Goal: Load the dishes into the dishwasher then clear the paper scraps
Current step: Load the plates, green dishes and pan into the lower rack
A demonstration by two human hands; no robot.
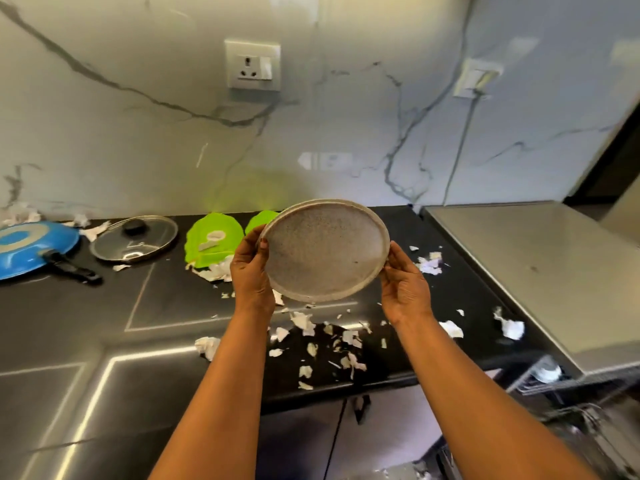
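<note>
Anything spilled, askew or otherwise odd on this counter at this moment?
Yes. Torn paper scraps litter the black counter, thickest near its front edge under the speckled plate, which both hands hold tilted above it. More lie by the blue pan, which sits upside down beside a glass lid.

The scene was evenly and fairly brightly lit. The glossy marble wall [173, 133] threw back soft glare and a green glow above the green plates [214, 244]. Bright streaks shone on the black counter [86, 323]. The wide lens bowed the edges, and the dishwasher rack [588, 431] (lower right) was smeared with blur.
</note>
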